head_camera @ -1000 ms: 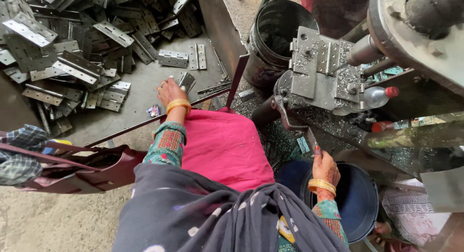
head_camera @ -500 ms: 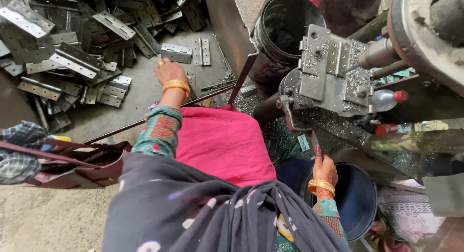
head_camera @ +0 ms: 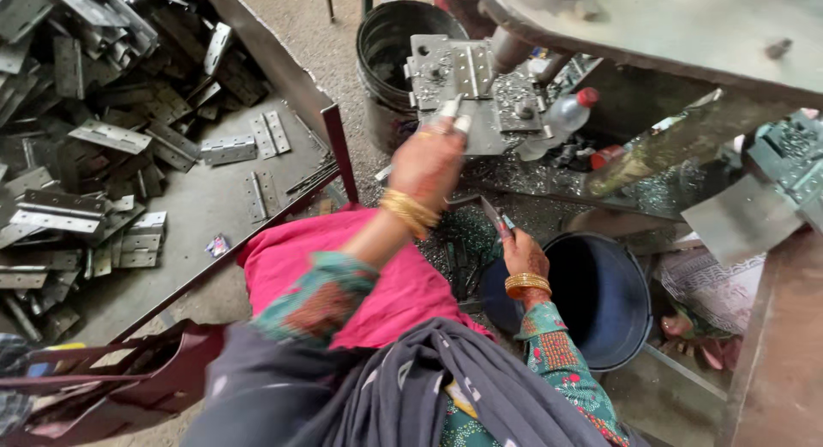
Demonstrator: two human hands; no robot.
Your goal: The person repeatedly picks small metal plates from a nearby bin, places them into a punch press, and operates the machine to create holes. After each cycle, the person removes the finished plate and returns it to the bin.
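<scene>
My left hand [head_camera: 429,162] is raised in front of the grey metal fixture plate [head_camera: 470,80] of a press. Its fingertips pinch a small grey metal hinge piece [head_camera: 452,109], which touches or hovers just over the plate. My right hand [head_camera: 525,252] rests lower, beside the rim of a blue bucket [head_camera: 610,344], and grips a thin dark pointed tool [head_camera: 495,216]. Both wrists carry gold bangles. A pink cloth [head_camera: 377,267] covers my lap.
A heap of grey hinges [head_camera: 94,130] fills a flat metal tray [head_camera: 201,211] on the left. A black bucket [head_camera: 403,36] stands behind the fixture. A plastic bottle with a red cap [head_camera: 567,113] lies right of the plate. Metal shavings litter the bench.
My left hand has left the hinge pile on the tray and swung up and right to the fixture plate with a hinge piece. My right hand has hardly moved.
</scene>
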